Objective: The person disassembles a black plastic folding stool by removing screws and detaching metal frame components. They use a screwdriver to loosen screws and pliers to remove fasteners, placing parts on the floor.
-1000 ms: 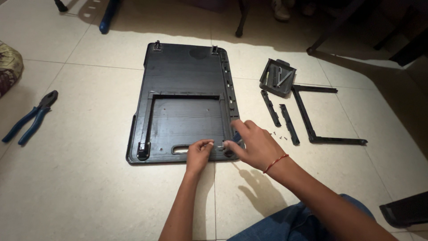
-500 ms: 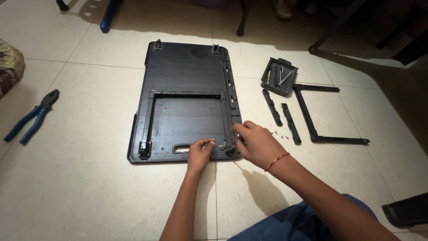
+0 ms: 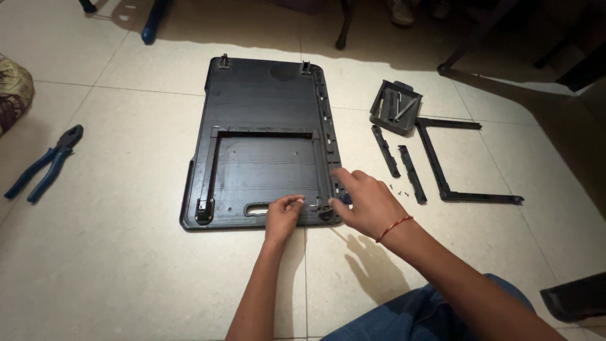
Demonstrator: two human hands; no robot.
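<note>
The left hand (image 3: 282, 218) had thumb and forefinger pinched together on something very small, likely a screw, too small to identify, at the near edge of the panel (image 3: 262, 107), just right of its handle slot (image 3: 256, 209). The right hand (image 3: 368, 203) rested over the panel's near right corner, fingers loosely curled; whether that grip held anything could not be determined, though a small dark-blue object showed beneath the fingers. The panel, a large black moulded plastic board with ribs and a recessed rectangular section, lay flat on the tiled floor (image 3: 113, 265), directly ahead of the person. In my assessment it is stiff and fairly light but awkwardly broad; it would best be taken by the side rims or the handle slot, while the thin clips along its far edge look liable to snap. The pinched item, being tiny and smooth, would be easily dropped. To the right lay two short black strips (image 3: 398, 161), several loose screws (image 3: 398, 189), an angled black frame (image 3: 442, 164) and a small black tray (image 3: 395, 107). Blue-handled pliers (image 3: 43, 163) lay well apart on the left.
</note>
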